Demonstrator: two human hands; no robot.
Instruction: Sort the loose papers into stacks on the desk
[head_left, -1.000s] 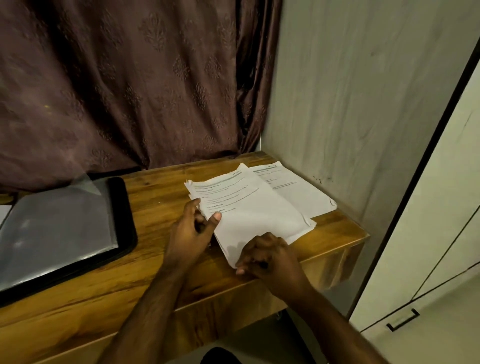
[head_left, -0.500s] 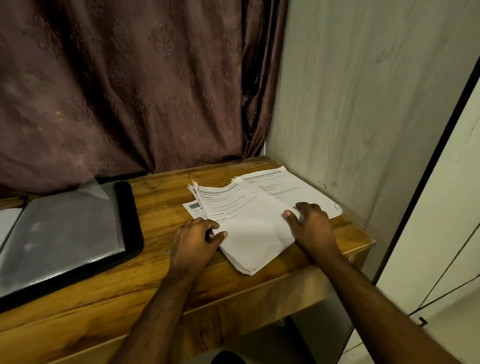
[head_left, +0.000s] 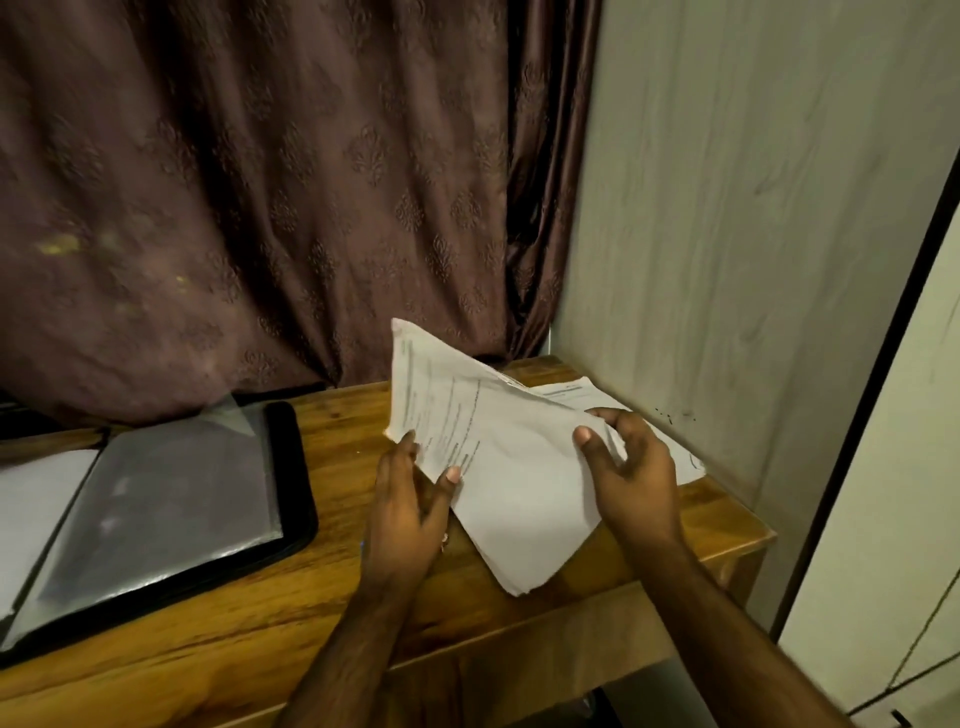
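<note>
- One view only, from a camera worn on the person's head.
- It looks forward and down, close over the near edge of the desk (head_left: 322, 613).
- It faces the far curtain (head_left: 260, 182), with the wall (head_left: 727, 208) at right.

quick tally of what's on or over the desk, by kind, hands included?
Hands: 2, left hand and right hand, both gripping the bundle
Paper groups: 2, lifted paper bundle and flat sheets by the wall; sheet count unreadable
Open black folder: 1
Total: 5
</note>
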